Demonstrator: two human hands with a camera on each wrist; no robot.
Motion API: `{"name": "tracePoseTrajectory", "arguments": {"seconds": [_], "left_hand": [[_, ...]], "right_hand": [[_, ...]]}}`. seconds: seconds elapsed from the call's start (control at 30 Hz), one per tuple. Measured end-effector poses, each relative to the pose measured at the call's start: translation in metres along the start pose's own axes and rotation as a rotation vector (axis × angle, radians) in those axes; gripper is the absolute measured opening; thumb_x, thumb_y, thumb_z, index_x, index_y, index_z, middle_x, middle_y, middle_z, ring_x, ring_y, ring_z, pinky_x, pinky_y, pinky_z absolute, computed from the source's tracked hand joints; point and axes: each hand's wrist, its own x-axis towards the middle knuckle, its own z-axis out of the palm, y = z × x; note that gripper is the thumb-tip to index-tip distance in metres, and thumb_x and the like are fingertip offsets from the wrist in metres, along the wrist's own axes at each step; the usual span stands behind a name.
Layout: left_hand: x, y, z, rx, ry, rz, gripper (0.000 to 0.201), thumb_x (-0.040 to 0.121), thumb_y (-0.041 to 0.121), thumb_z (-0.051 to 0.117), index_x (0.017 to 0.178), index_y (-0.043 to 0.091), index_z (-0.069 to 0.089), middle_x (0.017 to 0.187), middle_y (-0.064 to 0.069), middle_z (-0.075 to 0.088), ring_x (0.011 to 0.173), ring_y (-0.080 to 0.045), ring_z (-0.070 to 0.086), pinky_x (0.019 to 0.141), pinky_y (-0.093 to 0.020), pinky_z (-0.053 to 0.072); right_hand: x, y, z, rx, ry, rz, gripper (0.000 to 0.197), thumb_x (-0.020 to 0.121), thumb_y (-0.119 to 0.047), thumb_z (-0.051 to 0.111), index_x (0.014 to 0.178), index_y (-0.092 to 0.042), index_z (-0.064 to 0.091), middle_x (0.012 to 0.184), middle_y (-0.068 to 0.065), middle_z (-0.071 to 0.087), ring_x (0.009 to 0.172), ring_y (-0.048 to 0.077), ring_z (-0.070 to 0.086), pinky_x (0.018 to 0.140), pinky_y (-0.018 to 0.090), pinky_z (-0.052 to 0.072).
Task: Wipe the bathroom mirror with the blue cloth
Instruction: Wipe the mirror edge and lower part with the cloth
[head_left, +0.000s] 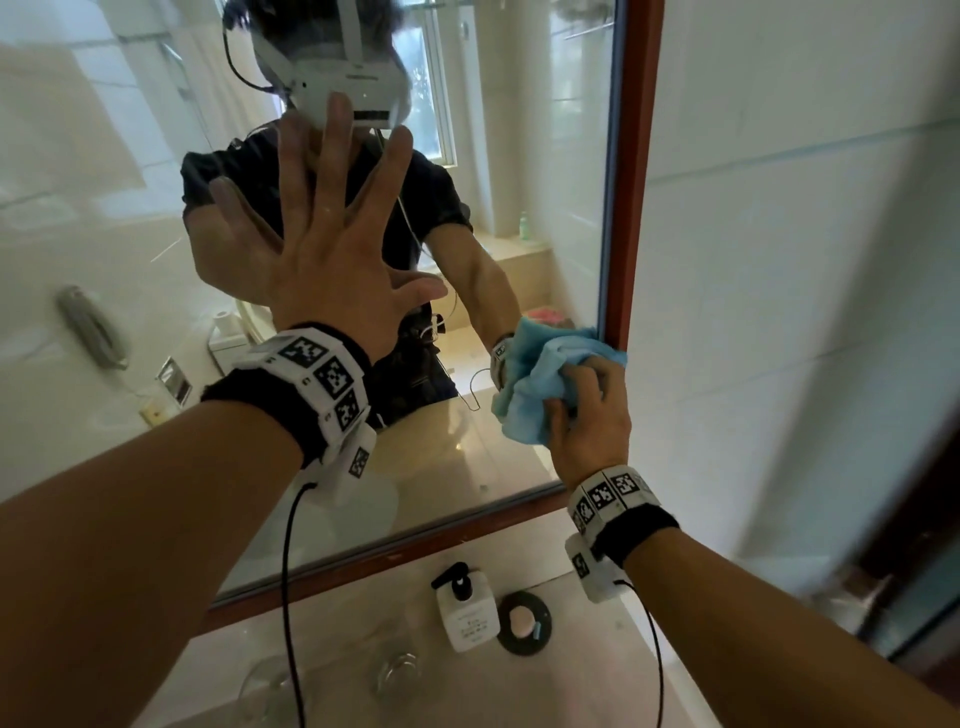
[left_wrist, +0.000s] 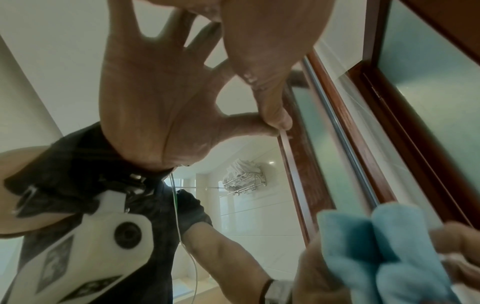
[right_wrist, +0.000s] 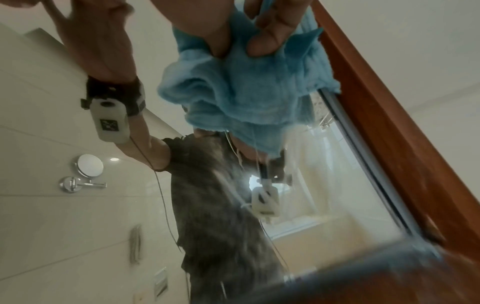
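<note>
Left hand flat, fingers spread, on mirror, right hand gripping bunched cloth against glass at lower right by frame (wood): risk, palm smears glass; cloth snags frame edge.

The head view looks forward and down at the mirror from close in, its red-brown frame at right. Each wrist view sits right against the glass, looking up along it — both share that frame edge and the blue cloth with the head view
</note>
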Motion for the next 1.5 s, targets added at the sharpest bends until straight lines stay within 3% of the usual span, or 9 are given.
{"name": "tracePoseTrajectory", "arguments": {"seconds": [0.07,0.17,0.37,0.57,1.0,1.13,1.27,1.37,1.5], "left_hand": [[0.000,0.000,0.000,-0.005,-0.002,-0.001,0.112,0.066,0.074,0.065,0.153,0.046,0.000,0.164,-0.001,-0.008,0.150,-0.032,-0.005,0.107,-0.075,0.001],[0.000,0.000,-0.001,-0.008,-0.005,0.002,0.111,0.066,0.073,0.065,0.153,0.045,0.001,0.164,-0.001,-0.008,0.150,-0.032,-0.006,0.106,-0.076,0.002],[0.000,0.002,-0.003,0.002,-0.009,0.001,0.112,0.066,0.071,0.068,0.153,0.044,0.003,0.164,-0.002,-0.008,0.150,-0.033,-0.005,0.106,-0.077,0.003],[-0.009,0.001,-0.001,0.001,-0.044,0.014,0.119,0.060,0.067,0.076,0.153,0.045,0.004,0.164,-0.003,-0.009,0.150,-0.033,-0.007,0.108,-0.073,-0.001],[-0.015,0.005,0.006,0.025,-0.054,-0.001,0.118,0.061,0.068,0.074,0.152,0.046,0.002,0.164,-0.007,-0.006,0.149,-0.037,-0.004,0.106,-0.076,0.003],[-0.017,0.005,0.009,0.021,-0.049,0.005,0.118,0.061,0.069,0.073,0.153,0.045,0.003,0.164,-0.009,-0.004,0.149,-0.037,-0.003,0.106,-0.076,0.002],[-0.018,0.006,0.010,0.027,-0.053,0.005,0.119,0.060,0.071,0.073,0.153,0.045,0.002,0.164,-0.009,-0.003,0.149,-0.038,-0.002,0.105,-0.077,0.002],[-0.018,0.006,0.009,0.025,-0.055,0.007,0.119,0.060,0.070,0.073,0.153,0.044,0.003,0.164,-0.009,-0.003,0.149,-0.038,-0.002,0.105,-0.077,0.002],[-0.019,0.007,0.009,0.022,-0.052,0.009,0.118,0.061,0.069,0.073,0.153,0.044,0.004,0.164,-0.009,-0.004,0.150,-0.036,-0.003,0.105,-0.077,0.001]], "right_hand": [[0.019,-0.012,-0.004,0.049,0.064,-0.055,0.014,0.091,-0.015,0.056,0.096,-0.028,0.055,0.097,-0.009,0.055,0.082,-0.004,0.057,0.071,0.013,0.048],[0.061,-0.035,-0.012,0.058,0.174,-0.189,0.021,0.090,-0.014,0.059,0.110,-0.008,0.056,0.108,0.001,0.049,0.090,0.005,0.046,0.076,0.009,0.037],[0.120,-0.077,-0.036,0.102,0.290,-0.277,0.025,0.086,-0.012,0.059,0.111,-0.009,0.061,0.112,0.012,0.052,0.093,0.018,0.052,0.071,0.011,0.034],[0.082,-0.048,-0.022,0.041,0.249,-0.205,0.020,0.082,-0.008,0.065,0.100,-0.007,0.058,0.108,0.016,0.054,0.090,0.031,0.056,0.070,0.033,0.047],[-0.039,0.035,0.027,-0.068,-0.088,0.197,0.035,0.077,-0.004,0.067,0.110,-0.002,0.059,0.116,0.018,0.051,0.103,0.036,0.053,0.083,0.042,0.047],[-0.057,0.045,0.035,-0.054,-0.141,0.313,0.034,0.081,-0.010,0.063,0.113,-0.005,0.055,0.118,0.016,0.049,0.102,0.035,0.053,0.080,0.035,0.043],[-0.068,0.047,0.036,0.151,-0.141,0.423,0.023,0.082,-0.035,0.055,0.102,-0.034,0.043,0.110,0.005,0.055,0.098,0.025,0.058,0.082,0.030,0.051],[-0.067,0.048,0.036,0.113,-0.128,0.499,0.023,0.092,-0.016,0.056,0.113,-0.017,0.047,0.093,-0.020,0.043,0.082,0.005,0.052,0.064,-0.002,0.039],[-0.056,0.038,0.031,0.107,-0.083,0.493,0.024,0.090,-0.011,0.059,0.113,-0.008,0.053,0.095,-0.015,0.043,0.085,0.009,0.050,0.061,-0.005,0.033]]}}
